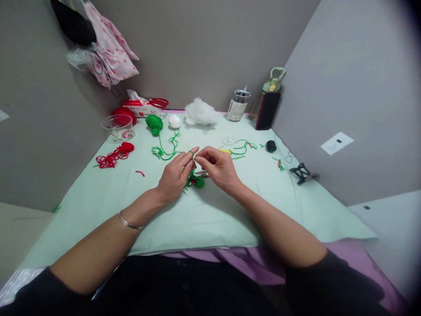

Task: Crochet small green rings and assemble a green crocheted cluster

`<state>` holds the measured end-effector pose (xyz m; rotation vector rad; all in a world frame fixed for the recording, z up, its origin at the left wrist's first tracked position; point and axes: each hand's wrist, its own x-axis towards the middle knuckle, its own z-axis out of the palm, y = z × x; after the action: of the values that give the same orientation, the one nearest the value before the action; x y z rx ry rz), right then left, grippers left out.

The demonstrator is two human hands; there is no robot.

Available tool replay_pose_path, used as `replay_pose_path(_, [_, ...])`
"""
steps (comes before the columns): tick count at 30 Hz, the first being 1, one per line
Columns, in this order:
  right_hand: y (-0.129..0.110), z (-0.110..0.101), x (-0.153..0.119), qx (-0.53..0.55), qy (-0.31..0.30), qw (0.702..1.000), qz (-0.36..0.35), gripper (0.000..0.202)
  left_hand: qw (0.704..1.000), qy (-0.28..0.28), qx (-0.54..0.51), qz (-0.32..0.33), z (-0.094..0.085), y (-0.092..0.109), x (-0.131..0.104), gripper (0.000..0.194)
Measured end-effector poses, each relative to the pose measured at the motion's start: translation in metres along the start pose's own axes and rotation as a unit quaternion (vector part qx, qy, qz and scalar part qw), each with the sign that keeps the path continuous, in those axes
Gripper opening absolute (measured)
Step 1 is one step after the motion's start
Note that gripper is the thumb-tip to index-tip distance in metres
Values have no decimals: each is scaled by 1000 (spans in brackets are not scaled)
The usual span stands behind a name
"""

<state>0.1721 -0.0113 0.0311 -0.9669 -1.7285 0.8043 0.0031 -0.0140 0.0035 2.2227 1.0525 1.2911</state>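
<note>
Holding light, even tension suits the green strand (pixel 191 152) at the left hand (pixel 174 175), whose thumb closes towards the index finger; the right hand (pixel 219 166) pinches its fingertips together alongside, on what I cannot tell. Just below lie a lumpy green yarn piece (pixel 199 182) and metal scissors (pixel 201 174); beyond, fluffy white stuffing (pixel 201 113) and an oval green ball (pixel 154 122).

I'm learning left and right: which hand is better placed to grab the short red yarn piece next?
Probably the left hand: it's nearer the short red yarn piece, while the right hand sits farther across.
</note>
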Motion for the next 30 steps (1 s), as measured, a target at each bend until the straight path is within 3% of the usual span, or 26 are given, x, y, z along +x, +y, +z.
replay_pose_path(10, [0,1,-1,-40,7,999,-6,15,1000,-8,0,-12,1,1,-1,43])
replay_pose_path(20, [3,2,3,65,-37,996,56,20,999,-22,23,-7,2,-3,-2,43])
replay_pose_path(30, [12,1,9,98,-41,990,93,23,999,-24,36,-18,5,-6,-3,41])
